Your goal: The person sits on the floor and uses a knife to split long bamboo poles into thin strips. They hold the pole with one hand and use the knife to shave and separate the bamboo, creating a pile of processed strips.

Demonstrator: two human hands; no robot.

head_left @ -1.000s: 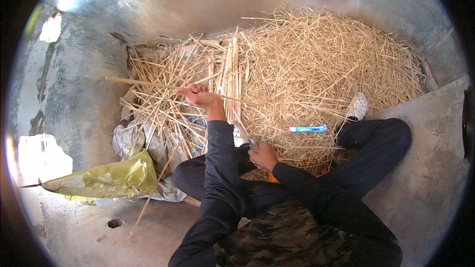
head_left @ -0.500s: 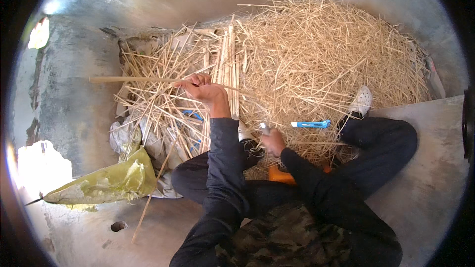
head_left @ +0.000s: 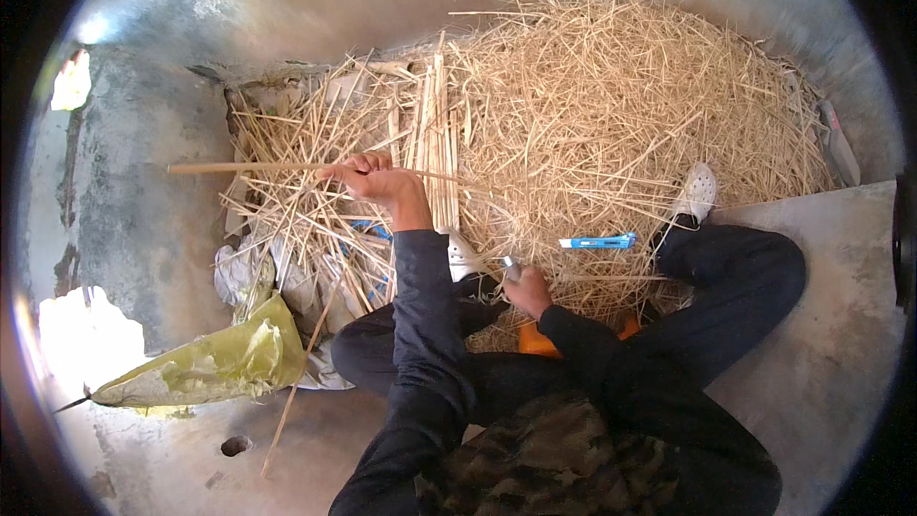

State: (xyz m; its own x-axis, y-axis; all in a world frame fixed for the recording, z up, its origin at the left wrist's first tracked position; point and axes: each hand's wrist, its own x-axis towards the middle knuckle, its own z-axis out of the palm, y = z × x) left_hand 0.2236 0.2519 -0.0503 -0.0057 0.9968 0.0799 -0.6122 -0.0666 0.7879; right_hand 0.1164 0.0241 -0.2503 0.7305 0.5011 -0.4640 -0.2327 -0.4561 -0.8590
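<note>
My left hand point(head_left: 377, 182) is closed round a long, thin tan strip point(head_left: 239, 168), perhaps split bamboo or cane, held nearly level above a loose heap of strips. One end reaches far out to the left; the thinner end runs off to the right over the straw. Between my knees, my right hand point(head_left: 528, 290) grips a small grey, light-tipped tool point(head_left: 512, 268) whose kind I cannot make out. Just beyond that hand, a blue and white box cutter point(head_left: 599, 241) lies on the shavings, touched by neither hand.
A big pile of straw-like shavings point(head_left: 621, 105) fills the far right. Several long strips point(head_left: 437, 134) lie side by side at its left edge. Yellow torn sheeting point(head_left: 215, 354) lies at left, near a hole point(head_left: 235, 445) in the concrete. Something orange point(head_left: 538, 340) sits between my legs.
My left hand has come slightly nearer and to the left, bringing the strip with it. My right hand has shifted only a little toward me, still holding the small tool.
</note>
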